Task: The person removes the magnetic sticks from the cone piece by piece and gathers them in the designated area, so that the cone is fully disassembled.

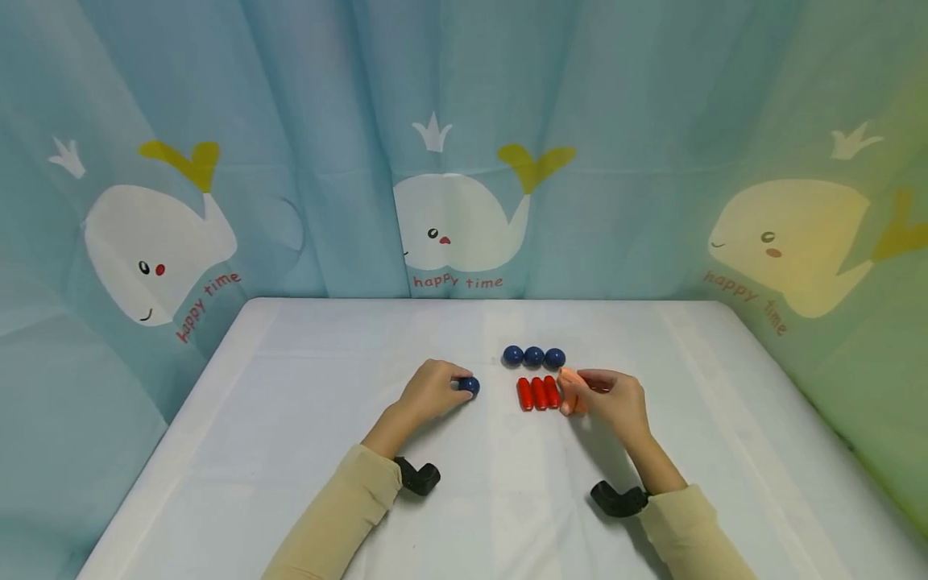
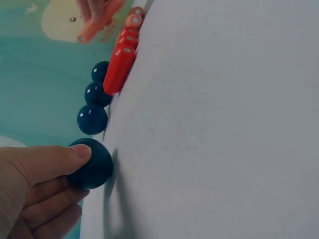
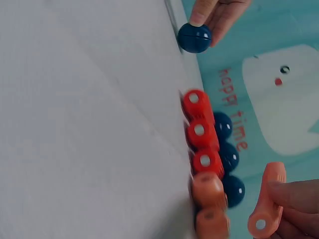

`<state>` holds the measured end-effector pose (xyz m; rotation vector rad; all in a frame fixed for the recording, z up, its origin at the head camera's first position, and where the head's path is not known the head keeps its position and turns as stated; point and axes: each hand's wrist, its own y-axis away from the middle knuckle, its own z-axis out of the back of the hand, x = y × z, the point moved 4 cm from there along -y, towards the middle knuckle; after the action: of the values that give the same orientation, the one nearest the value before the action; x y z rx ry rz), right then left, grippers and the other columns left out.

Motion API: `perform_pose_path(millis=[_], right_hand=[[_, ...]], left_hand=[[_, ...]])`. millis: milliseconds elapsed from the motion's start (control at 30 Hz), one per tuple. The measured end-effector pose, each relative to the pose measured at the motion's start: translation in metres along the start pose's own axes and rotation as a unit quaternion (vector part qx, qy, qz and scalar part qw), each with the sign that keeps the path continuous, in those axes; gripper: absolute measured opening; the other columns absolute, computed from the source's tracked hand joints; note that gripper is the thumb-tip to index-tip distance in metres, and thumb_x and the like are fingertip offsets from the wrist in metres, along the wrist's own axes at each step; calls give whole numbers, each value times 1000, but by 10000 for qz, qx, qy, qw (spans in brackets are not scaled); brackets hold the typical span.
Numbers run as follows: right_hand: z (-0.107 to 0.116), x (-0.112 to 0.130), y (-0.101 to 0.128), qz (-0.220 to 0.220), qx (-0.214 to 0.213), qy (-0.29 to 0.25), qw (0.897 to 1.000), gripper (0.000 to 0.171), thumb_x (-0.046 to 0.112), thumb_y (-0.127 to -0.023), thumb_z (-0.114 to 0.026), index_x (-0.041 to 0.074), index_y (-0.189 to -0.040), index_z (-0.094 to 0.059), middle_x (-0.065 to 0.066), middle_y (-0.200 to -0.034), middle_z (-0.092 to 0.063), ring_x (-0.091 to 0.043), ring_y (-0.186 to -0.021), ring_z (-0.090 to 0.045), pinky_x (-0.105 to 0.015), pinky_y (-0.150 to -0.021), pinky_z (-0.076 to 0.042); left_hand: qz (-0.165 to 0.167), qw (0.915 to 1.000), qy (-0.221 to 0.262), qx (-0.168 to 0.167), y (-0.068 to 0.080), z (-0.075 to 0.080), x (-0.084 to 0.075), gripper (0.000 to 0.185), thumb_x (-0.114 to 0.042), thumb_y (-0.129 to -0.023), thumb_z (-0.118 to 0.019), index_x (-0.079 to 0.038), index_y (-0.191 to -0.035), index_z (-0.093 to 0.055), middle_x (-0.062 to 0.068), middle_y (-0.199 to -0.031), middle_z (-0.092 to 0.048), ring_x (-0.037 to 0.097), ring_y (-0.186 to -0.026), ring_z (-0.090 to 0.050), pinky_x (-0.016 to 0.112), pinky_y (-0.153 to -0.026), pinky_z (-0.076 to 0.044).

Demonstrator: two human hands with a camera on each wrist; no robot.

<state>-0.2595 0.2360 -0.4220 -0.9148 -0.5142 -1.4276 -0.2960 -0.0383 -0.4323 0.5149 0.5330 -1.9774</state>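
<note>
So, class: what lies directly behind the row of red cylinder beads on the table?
Three dark blue round beads sit in a row just behind the red cylinder beads, on the white table. The right hand covers the row's right end, so anything behind there is hidden.

Staged recording booth, home/playroom feel — not a kitchen or workshop.

You're looking at a table (image 1: 290, 451) under a plain white cloth, closed in on three sides by a light blue curtain (image 1: 326, 121) printed with cartoon whales (image 1: 457, 225) and "happy time" lettering (image 1: 457, 282). The curtain hangs right at the table edges, so you see no walls, furniture or windows behind it. On the cloth only small toy-like pieces: dark blue balls (image 1: 533, 356), red cylinders (image 1: 538, 392). Black wrist-camera mounts (image 1: 416, 475) sit on both sleeves, which marks a data-collection setup.
</note>
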Motion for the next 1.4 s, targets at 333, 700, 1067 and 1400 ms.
perform_pose_path(millis=[333,700,1067,1400], right_hand=[[19,-23,-4,-654,-357,196,9970,35,20,-82,-70,-7,-104,-66,-17,-89,-68,-15,-75,-59,-18,-57,-45],[20,-38,-1,-997,-491,622,9919,31,19,-81,-70,-9,-95,-68,-12,-72,-67,-16,-68,-54,-22,-52,-42],[12,-32,3,-881,-649,897,9899,31,25,-83,-68,-6,-89,-70,-15,-78,-68,-22,-71,-56,-26,-54,-42],[9,-28,3,-707,-609,845,9920,26,19,-82,-67,-6,-87,-71,-14,-76,-68,-17,-64,-56,-24,-52,-42]], left_hand=[[-120,9993,-265,-241,-24,-10,-4,29,-19,-81,-71,-9,-109,-69,4,-107,-66,19,-102,-59,32,-90,-44],[-108,9988,-95,-463,-41,-17,-4,30,-19,-80,-72,-8,-108,-70,4,-106,-66,20,-103,-59,32,-90,-44],[-112,9940,476,-978,-48,-26,2,31,-15,-81,-71,-5,-110,-68,7,-109,-65,20,-105,-58,32,-91,-43],[-161,9921,591,-1095,-52,-30,-2,31,-13,-82,-70,-3,-111,-66,8,-109,-65,21,-105,-58,32,-92,-43]])
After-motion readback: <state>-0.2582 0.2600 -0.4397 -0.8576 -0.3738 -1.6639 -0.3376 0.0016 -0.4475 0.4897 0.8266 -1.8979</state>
